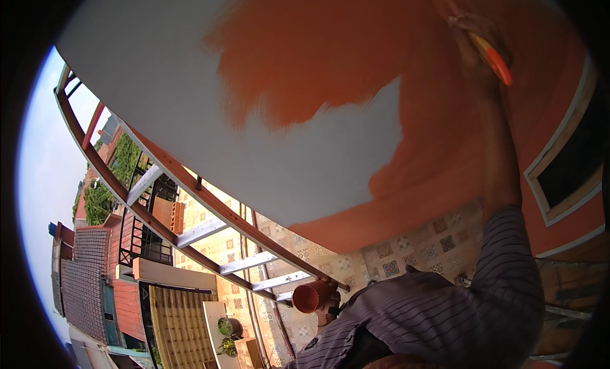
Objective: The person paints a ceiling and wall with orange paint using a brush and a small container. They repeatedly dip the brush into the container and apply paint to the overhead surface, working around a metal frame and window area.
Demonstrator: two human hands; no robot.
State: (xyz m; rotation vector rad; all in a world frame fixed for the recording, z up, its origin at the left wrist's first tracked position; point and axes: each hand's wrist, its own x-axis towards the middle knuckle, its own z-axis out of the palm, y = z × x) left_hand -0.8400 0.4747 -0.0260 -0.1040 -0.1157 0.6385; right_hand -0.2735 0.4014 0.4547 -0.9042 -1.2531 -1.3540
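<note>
My right hand (481, 45), raised at the upper right, is closed around a paintbrush (493, 59) with a wooden and orange handle. Its bristle end lies towards the wall (190, 169) and is hard to make out. Orange paint (310, 59) covers much of the light grey wall, with a ragged-edged grey patch between painted areas. Low in the view, my left hand (328, 295) holds a reddish-brown cup (306, 297) beside the ladder's side rail. How full the cup is cannot be told.
A ladder (202, 232) with metal rungs runs from upper left to bottom centre. Patterned tiles (391, 266) cover the floor below. A framed window (567, 178) is at the right. Potted plants (228, 327), a black railing (131, 240) and tiled roofs (83, 278) lie beyond the ladder.
</note>
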